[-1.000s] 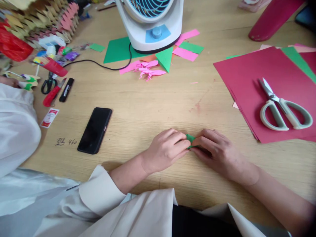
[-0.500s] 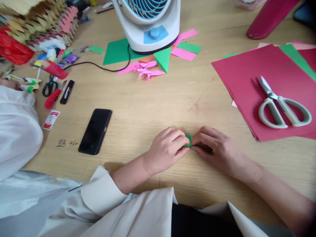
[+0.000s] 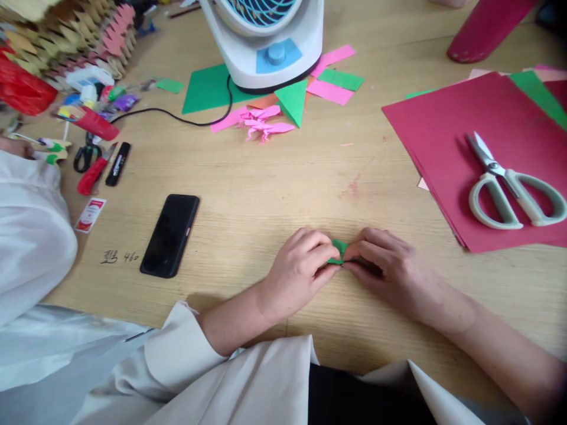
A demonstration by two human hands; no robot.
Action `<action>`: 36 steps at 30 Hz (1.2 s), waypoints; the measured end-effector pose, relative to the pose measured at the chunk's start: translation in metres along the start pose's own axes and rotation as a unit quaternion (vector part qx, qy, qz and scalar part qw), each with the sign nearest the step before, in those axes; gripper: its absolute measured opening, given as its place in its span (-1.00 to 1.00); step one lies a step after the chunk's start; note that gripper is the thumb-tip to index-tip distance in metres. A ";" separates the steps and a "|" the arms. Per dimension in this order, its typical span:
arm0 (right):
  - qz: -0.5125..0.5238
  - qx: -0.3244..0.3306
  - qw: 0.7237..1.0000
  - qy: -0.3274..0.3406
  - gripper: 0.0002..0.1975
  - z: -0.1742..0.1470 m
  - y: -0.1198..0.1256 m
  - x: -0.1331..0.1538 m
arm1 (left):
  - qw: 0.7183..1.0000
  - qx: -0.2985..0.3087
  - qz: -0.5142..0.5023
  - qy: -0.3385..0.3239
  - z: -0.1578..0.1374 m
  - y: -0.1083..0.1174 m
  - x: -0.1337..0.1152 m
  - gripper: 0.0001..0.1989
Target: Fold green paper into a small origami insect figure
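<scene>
Hands (image 3: 301,268) (image 3: 385,265) pinch green paper (image 3: 340,247) mid-table.

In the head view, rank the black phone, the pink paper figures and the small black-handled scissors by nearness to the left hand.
1. Phone: on the table just left of the left hand.
2. Pink paper figures: farther up the table, in front of the fan.
3. Small scissors: far left, among the clutter.

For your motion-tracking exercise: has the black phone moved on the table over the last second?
No. The black phone lies at the same spot beside the handwritten mark on the table; its small shift in the picture matches the camera's own movement.
</scene>
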State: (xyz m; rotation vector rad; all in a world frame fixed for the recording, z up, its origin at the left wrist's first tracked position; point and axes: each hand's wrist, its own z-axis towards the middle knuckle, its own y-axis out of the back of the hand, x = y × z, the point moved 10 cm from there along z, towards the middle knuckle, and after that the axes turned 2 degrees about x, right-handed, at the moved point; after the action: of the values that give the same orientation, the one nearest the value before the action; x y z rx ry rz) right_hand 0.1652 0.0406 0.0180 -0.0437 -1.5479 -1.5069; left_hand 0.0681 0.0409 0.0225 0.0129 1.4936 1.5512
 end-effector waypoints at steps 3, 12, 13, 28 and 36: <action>0.001 -0.002 1.000 0.000 -0.94 0.000 0.000 -0.001 | 1.000 0.008 0.008 -0.005 -0.001 -0.001 -0.001 -0.97; 0.000 -0.008 1.000 0.003 -0.95 0.001 0.001 0.001 | 1.000 0.004 0.016 -0.002 -0.003 -0.003 -0.001 -0.97; -0.002 -0.008 1.000 0.004 -0.95 0.001 0.001 0.001 | 1.000 0.001 0.017 0.000 -0.003 -0.003 -0.001 -0.97; -0.035 -0.013 0.999 -0.007 -0.94 -0.005 0.003 0.000 | 0.996 -0.012 0.083 -0.009 -0.007 -0.004 -0.007 -0.88; -0.040 -0.021 0.999 -0.025 -0.96 -0.003 0.001 -0.002 | 0.999 -0.030 0.034 0.023 -0.006 0.000 0.003 -0.91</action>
State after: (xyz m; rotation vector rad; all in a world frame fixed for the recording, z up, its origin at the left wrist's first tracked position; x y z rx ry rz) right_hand 0.1686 0.0399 0.0174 -0.0439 -1.5743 -1.6128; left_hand 0.0634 0.0381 0.0193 -0.0074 1.4948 1.6601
